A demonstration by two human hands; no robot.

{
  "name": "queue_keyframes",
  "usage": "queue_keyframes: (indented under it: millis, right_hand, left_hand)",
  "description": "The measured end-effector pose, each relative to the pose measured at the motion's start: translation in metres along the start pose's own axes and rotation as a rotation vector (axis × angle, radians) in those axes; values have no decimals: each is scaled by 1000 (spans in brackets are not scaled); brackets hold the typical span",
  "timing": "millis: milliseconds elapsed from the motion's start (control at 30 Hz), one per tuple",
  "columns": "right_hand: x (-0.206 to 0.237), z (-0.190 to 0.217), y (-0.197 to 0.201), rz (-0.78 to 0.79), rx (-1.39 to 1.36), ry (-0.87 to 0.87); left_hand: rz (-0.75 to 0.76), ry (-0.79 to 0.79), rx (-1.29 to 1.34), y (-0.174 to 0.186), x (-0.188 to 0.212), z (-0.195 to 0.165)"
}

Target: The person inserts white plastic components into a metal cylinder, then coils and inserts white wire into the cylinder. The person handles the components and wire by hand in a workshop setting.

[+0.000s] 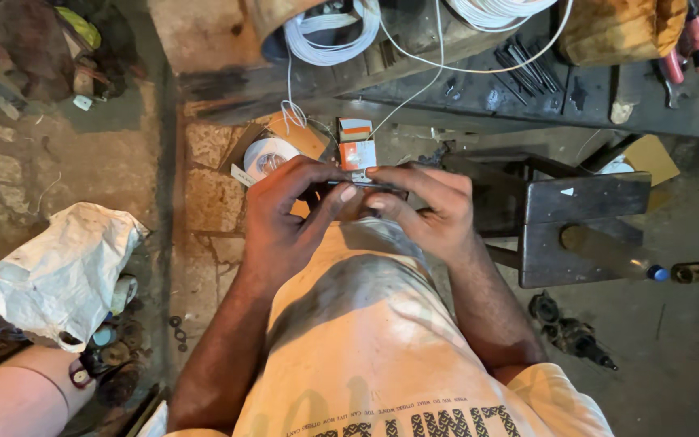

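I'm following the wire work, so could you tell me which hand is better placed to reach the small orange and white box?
Probably the right hand: its fingers lie just below the box.

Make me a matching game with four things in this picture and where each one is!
Things:
1. white sack
2. white wire coil
3. red-handled pliers
4. small dark flat part

Places:
A. top right, on the workbench
B. between both hands
C. on the floor, far left
D. top middle, on the bench edge

Pairs: 1-C, 2-D, 3-A, 4-B. The left hand and right hand pinch the part together.
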State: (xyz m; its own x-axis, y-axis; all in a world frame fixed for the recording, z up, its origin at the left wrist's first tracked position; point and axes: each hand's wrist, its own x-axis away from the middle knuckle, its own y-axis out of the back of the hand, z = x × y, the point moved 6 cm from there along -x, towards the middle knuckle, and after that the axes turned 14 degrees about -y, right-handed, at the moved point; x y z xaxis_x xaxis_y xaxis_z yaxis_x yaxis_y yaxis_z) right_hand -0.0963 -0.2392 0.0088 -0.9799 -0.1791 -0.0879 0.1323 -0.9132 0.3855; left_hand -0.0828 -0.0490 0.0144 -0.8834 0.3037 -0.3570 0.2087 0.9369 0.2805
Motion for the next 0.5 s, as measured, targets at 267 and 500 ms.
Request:
queue_keyframes:
  millis: [267, 500]
  right_hand:
    - [11, 0, 15, -56, 42, 18]
    - [23, -3, 23, 3, 148, 67]
  left_hand:
    - [-52, 50, 129, -25, 4, -9]
    - [-44, 21, -64, -32, 8, -10]
